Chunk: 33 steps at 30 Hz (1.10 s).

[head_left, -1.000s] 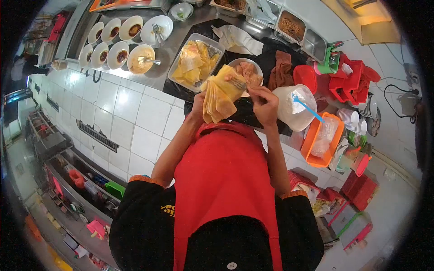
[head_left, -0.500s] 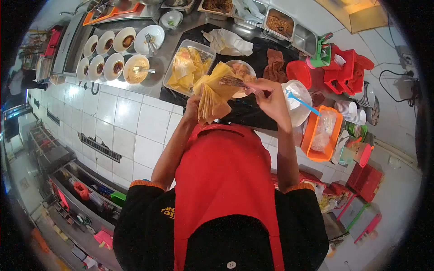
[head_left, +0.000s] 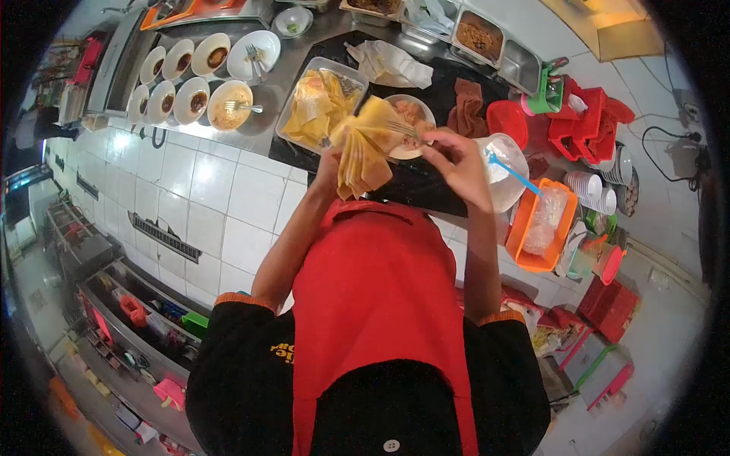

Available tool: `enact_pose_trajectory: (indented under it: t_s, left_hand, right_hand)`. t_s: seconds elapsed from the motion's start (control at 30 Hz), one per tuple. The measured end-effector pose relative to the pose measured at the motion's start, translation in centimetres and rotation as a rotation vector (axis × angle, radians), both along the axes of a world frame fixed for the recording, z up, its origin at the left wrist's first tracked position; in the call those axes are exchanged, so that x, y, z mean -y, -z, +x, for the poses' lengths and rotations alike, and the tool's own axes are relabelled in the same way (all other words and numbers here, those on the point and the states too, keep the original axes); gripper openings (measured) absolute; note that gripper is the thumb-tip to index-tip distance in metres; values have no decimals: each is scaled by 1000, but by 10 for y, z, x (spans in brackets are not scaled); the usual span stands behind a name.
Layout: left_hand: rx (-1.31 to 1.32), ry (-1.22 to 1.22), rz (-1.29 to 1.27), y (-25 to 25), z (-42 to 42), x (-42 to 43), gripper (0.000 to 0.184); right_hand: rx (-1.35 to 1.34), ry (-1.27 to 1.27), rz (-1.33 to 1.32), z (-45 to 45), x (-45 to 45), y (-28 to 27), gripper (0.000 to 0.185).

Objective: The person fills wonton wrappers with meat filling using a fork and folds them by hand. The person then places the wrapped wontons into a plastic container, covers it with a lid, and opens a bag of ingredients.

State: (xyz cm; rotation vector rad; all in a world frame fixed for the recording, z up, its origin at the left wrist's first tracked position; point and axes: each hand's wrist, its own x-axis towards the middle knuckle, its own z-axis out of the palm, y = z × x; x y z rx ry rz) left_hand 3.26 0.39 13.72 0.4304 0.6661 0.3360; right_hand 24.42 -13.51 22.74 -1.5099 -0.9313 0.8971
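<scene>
My left hand (head_left: 328,169) grips a fanned stack of thin yellow wrappers (head_left: 362,169), one sheet standing up at the top. In my right hand (head_left: 458,166) is a fork (head_left: 408,131), pinched by its handle. The tines reach the right edge of the upper wrapper; whether any filling is on them is too small to tell. Just behind the fork sits a bowl (head_left: 395,154) of pinkish minced filling (head_left: 411,115). Left of it, a clear tray (head_left: 286,131) holds folded yellow pieces (head_left: 322,101).
Bowls with dark sauce (head_left: 199,102) stand in rows at the left, near a plate with forks (head_left: 268,45). A crumpled white paper (head_left: 391,64) and brown cloth (head_left: 466,106) lie behind. On the right are a white bowl with a blue spoon (head_left: 515,174) and an orange basket (head_left: 516,239).
The fork has turned and shifted slightly, its tines now pointing up-left at the top wrapper. My left hand still grips the stack, and the upper sheet stands more spread.
</scene>
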Motion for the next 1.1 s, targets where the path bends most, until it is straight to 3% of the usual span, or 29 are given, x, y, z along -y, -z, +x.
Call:
enact_pose_trajectory:
  t_s: [0.07, 0.17, 0.33, 0.4, 0.47, 0.53, 0.57, 0.63, 0.7, 0.83, 1.1]
  left_hand:
    - [64, 58, -71, -20, 8, 12, 39]
    - [49, 113, -66, 5, 8, 19, 41]
    - [358, 41, -308, 42, 1, 12, 41]
    - [317, 34, -264, 70, -16, 8, 43]
    - [237, 28, -233, 95, -34, 8, 45]
    - [141, 13, -249, 115, -48, 11, 47]
    - [17, -1, -278, 125, -55, 13, 45]
    - [-66, -1, -231, 125, -50, 17, 45]
    - [-119, 41, -127, 104, -38, 22, 45]
    - [8, -17, -347, 118, -15, 20, 42]
    - [21, 20, -316, 146, -20, 22, 37]
  right_hand:
    - [13, 29, 4, -9, -11, 14, 18]
    - [445, 7, -112, -19, -22, 24, 20]
    - [412, -91, 29, -60, -24, 35, 23]
    - [126, -267, -248, -60, -21, 31, 29]
    - [65, -307, -297, -44, -15, 54, 33]
    - [272, -22, -85, -28, -12, 83, 24]
    - [267, -41, -93, -20, -7, 91, 24]
    - [672, 120, -454, -13, -6, 99, 19]
    - [701, 109, -489, -14, -12, 115, 19]
    - [710, 95, -576, -16, -14, 109, 18]
    - [737, 60, -641, -5, -17, 122, 17]
